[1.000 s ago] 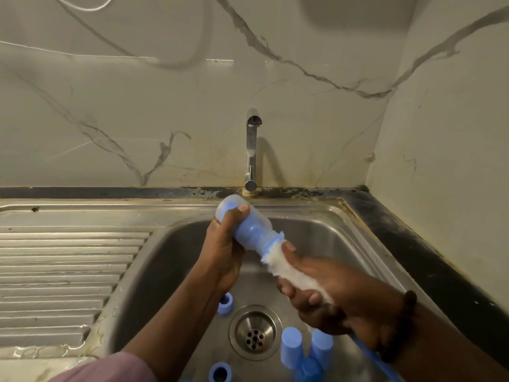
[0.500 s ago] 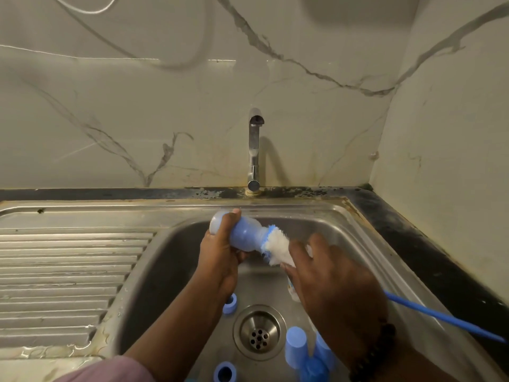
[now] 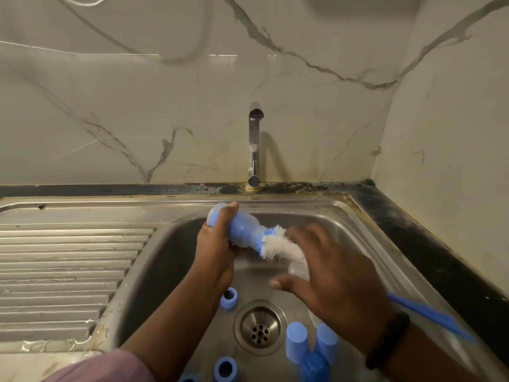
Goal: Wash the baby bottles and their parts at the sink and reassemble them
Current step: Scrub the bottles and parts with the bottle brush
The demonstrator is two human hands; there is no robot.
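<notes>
Left hand (image 3: 217, 249) grips the blue baby bottle (image 3: 239, 230), fingers curled round its body and thumb up near the base, holding it on its side above the sink bowl with the mouth turned toward the right. Right hand (image 3: 330, 274) works the bottle brush (image 3: 278, 245): its white bristles sit at the bottle's mouth, part in and part out, while the blue handle (image 3: 429, 315) runs out from under the wrist toward the right; the palm covers the shaft and the fingers look loosely spread over it, so I cannot tell exactly how it is clasped. Taking the drain (image 3: 260, 328) as the landmark, the bottle hangs above and behind it, well apart from the steel floor. Just left of the drain lies one blue ring (image 3: 229, 297); nearer the camera and left of it lies another ring (image 3: 225, 369); just right of the drain stand two blue caps (image 3: 296, 346) with more blue parts, partly hidden, touching them. Behind the drain, on the back rim, stands the tap (image 3: 254, 144), with no water visibly running. The step in hand looks like scrubbing the inside of this bottle. Next, I judge, the brush wants pushing deeper and twisting, then a rinse; the rings and caps seem unassembled yet.
</notes>
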